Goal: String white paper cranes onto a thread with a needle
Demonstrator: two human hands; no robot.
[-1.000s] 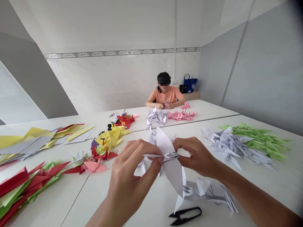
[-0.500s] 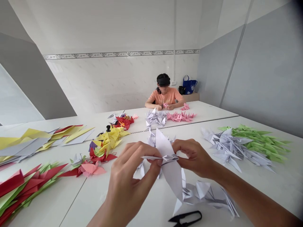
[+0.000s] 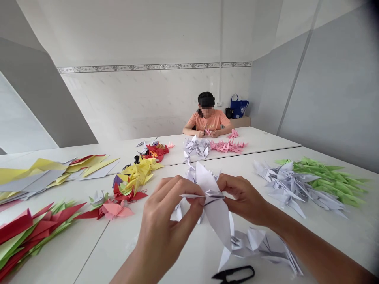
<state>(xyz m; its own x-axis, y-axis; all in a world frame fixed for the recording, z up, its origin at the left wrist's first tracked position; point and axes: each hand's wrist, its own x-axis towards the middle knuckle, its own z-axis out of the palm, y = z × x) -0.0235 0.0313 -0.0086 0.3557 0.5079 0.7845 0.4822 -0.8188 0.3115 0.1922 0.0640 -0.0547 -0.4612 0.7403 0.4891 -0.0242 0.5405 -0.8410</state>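
At the long white table [image 3: 118, 252], what did the hands have?

— Both were raised above the tabletop, on one white paper crane [image 3: 216, 215]. Its broad pointed wing hung down between them, and a narrow folded strip lay across its middle.

— State of the fingers?

— Closed, not released. The left hand [image 3: 168, 221] had its curled fingers [image 3: 189, 189] pinched on the strip from one side. The right hand [image 3: 245, 199] grasped the same strip from the other.

— Which step did you judge this to be?

— Adjusting the folds of a finished crane, in my judgement. Any thread through it was too fine to make out.

— And the next move?

— It appeared to call for a steady pinch until the fold sat right, then setting the crane down by the loose row of white paper cranes [image 3: 263, 246] lying just below the hands. The black thread snips [image 3: 233, 274] lay close by that row.

— What else stood nearby?

— A heap of white cranes [image 3: 287, 185] lay beside a heap of green cranes [image 3: 328, 181] on the right. Yellow cranes [image 3: 136, 175] and red-and-green folded paper [image 3: 29, 232] lay on the left. Across the table, a seated co-worker [image 3: 207, 118] worked beside pink cranes [image 3: 226, 146].
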